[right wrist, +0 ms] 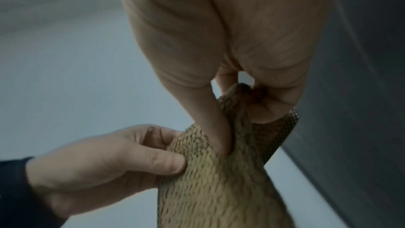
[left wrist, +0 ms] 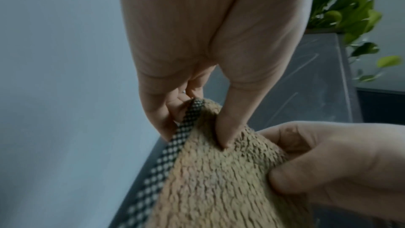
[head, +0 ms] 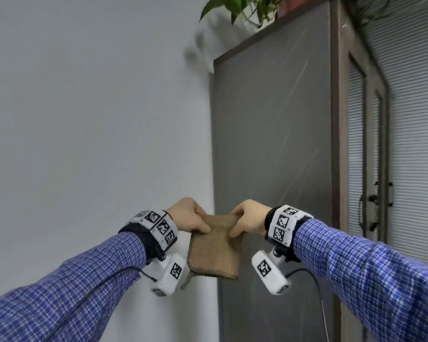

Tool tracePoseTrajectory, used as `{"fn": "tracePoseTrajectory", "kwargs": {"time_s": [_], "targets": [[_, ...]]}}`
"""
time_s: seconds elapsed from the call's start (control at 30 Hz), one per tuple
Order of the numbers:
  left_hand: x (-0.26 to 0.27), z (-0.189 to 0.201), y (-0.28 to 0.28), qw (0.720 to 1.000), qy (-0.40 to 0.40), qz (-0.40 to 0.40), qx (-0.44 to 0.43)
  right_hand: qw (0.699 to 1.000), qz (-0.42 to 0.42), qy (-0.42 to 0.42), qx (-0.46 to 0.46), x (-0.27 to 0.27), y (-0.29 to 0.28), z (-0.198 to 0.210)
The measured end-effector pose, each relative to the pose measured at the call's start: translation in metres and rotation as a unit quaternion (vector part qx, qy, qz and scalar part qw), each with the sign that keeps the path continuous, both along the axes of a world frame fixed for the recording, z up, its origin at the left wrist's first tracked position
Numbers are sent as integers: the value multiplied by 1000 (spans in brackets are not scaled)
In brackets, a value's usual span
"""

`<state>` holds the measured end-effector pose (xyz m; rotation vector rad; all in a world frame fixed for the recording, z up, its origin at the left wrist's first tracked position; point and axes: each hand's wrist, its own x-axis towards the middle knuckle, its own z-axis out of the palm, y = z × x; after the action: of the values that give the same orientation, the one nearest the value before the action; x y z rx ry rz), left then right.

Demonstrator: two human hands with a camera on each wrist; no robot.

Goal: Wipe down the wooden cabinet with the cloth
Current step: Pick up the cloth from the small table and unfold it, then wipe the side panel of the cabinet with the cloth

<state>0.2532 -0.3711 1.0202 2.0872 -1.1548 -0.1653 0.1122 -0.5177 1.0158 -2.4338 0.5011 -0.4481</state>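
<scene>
Two hands are engaged on the cloth, which is held up in the air just in front of the near lower part of the wooden cabinet and is not yet seen pressed against it. The left hand pinches the top left corner between thumb and curled fingers, and the right hand pinches the top right corner in the same way, so both grips are closed on the fabric; the left wrist view shows the checked trim running down the cloth's left edge beside the pinching thumb. The cloth appears folded, with a loose flap hanging at its lower left. The step in hand is judged to be the squaring-up of the cloth before wiping. It is best done if the top edge is drawn taut, the hanging flap is tucked in, and the fleecy face is turned toward the grey side panel. One flat palm should then be laid behind the pad, so that pressure is spread evenly. Strokes are best begun high, near the plant on top, and overlapped downward. Care is advised near the trailing leaves, which could be snagged, and beside the white wall at the left.
</scene>
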Motion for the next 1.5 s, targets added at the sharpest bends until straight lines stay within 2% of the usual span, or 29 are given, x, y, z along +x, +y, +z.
{"fn": "tracePoseTrajectory", "kwargs": {"time_s": [0.1,0.2,0.37,0.43,0.53,0.6,0.7,0.77,0.87,1.03,1.27,1.33,1.43,1.5], "targets": [[-3,7,-18,999,-29,-41,-10,996,-64,-12,-68,-15,-5,10],[-9,18,-30,996,-23,-76,-42,984,-111,-32,-138,-35,-6,22],[-28,34,-51,979,-75,-100,-160,954,-177,-115,-215,-70,-8,46],[-41,35,-66,972,-106,-84,-190,941,-208,-139,-229,-83,-13,54],[-68,31,-87,948,-190,3,-257,923,-244,-157,-252,-101,-24,61],[-93,24,-99,930,-216,-20,-295,918,-264,-135,-264,-109,-32,64],[-131,8,-123,934,-253,-109,-225,909,-292,-96,-280,-113,-44,67],[-147,1,-141,926,-288,-145,-193,901,-300,-72,-306,-113,-52,70],[-142,-4,-165,923,-295,-154,-191,881,-296,-61,-364,-112,-59,77],[-122,3,-189,904,-346,-88,-236,846,-243,-138,-454,-115,-73,89],[-116,20,-209,887,-383,-147,-212,813,-241,-221,-482,-124,-93,97],[-116,17,-211,886,-405,-140,-178,784,-229,-246,-523,-124,-98,98],[-108,-16,-207,846,-502,-134,-124,733,-170,-227,-618,-119,-95,96],[-99,-36,-200,817,-546,-155,-105,722,-130,-166,-659,-111,-90,89]]}}
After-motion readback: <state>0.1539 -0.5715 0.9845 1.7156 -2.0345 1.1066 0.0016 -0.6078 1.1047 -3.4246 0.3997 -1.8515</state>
